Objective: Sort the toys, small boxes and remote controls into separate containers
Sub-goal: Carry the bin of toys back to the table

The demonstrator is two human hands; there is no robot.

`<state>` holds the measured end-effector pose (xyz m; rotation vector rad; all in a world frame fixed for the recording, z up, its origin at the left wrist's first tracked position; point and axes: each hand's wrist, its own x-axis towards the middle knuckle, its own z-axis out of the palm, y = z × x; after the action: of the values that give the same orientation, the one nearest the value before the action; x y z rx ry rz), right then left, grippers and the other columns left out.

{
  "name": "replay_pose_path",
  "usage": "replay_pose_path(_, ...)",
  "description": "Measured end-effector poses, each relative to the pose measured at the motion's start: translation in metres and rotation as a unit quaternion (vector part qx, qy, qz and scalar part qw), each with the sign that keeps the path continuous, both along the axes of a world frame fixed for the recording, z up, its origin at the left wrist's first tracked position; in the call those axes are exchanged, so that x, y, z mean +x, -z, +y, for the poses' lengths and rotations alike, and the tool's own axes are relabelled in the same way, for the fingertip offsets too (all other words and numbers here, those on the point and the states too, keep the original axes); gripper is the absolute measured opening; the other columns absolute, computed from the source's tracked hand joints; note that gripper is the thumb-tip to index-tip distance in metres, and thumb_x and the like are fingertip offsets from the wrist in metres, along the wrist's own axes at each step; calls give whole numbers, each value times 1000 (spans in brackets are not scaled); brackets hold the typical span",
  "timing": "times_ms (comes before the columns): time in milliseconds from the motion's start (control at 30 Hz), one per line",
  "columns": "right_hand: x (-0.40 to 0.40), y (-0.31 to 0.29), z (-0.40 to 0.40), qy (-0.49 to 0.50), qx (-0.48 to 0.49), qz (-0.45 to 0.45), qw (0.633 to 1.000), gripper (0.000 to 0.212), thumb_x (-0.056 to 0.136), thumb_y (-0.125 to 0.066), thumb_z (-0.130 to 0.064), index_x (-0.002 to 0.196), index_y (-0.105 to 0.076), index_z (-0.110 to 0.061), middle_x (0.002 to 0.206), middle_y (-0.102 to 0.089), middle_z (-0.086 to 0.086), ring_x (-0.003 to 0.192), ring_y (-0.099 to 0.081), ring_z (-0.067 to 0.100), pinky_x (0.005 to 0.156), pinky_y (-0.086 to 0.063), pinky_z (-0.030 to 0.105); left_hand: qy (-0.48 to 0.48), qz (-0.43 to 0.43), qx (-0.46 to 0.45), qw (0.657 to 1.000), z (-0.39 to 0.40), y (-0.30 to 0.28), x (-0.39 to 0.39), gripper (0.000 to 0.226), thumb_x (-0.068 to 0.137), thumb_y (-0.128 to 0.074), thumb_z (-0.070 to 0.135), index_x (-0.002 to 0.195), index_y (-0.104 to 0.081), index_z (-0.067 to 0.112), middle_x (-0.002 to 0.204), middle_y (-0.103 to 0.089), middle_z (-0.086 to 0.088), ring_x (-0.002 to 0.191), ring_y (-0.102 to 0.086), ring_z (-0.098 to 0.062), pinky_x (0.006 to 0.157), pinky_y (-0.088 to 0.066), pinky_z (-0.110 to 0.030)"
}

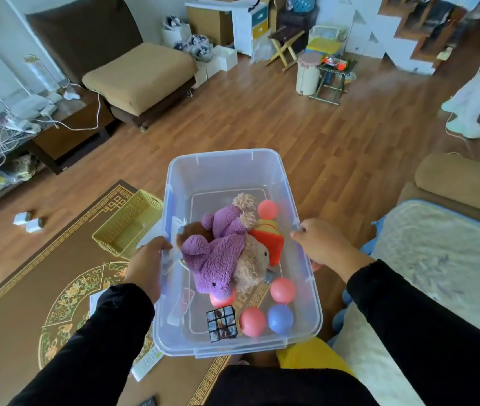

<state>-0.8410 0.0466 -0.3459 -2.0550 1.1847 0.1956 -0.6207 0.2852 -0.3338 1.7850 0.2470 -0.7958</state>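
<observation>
The person holds a clear plastic bin in the air with both hands, above the edge of a brown patterned rug and the wooden floor. The left hand is closed around the left long rim, fingers curled under it, and the right hand grips the right rim with the thumb on top. Inside the bin lie a purple plush toy, a beige plush toy partly under it, a red toy, several pink balls, one blue ball and a puzzle cube near the close end. A yellow basket stands on the rug just left of the bin. Small white boxes lie on the floor far to the left, well apart from the basket.
</observation>
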Motion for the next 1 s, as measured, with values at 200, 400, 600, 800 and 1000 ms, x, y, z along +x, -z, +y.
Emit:
replay_pose_path(200,0,10,-73,-5,18,5,1000,25,101,-44,-38,85,-49,-20,65,-61,6,49,-68,21,46,-50,28,-21,-7,14,1000,-78,13,4,13,73,-62,20,85,-56,18,89,-47,-8,85,-48,-22,68,-35,-34)
replay_pose_path(400,11,10,-189,-32,14,-12,999,30,101,-46,-38,73,-37,-29,65,-55,2,47,-62,18,42,-44,24,-50,-8,-6,999,-176,19,-5,15,70,-60,19,84,-55,17,84,-44,-9,70,-44,-22,64,-33,-32)
replay_pose_path(600,26,1,-290,-87,-2,-6,996,17,99,-46,-41,93,-43,-25,71,-59,3,52,-63,20,47,-44,26,-92,9,-24,995,-249,16,-19,20,70,-59,21,89,-57,14,89,-49,-12,64,-44,-24,57,-34,-31)
replay_pose_path(800,62,-6,-335,-133,-52,21,990,20,99,-44,-46,96,-51,-27,68,-63,0,33,-57,9,44,-39,23,-146,34,-15,989,-279,13,-13,28,65,-58,23,91,-55,13,88,-44,-11,60,-39,-23,56,-30,-30)
replay_pose_path(1000,99,-9,-356,-158,-28,27,987,26,100,-42,-46,109,-52,-24,71,-61,-1,38,-60,8,34,-35,16,-167,23,-20,985,-297,17,18,17,70,-58,20,85,-55,15,87,-48,-11,57,-41,-23,55,-31,-28)
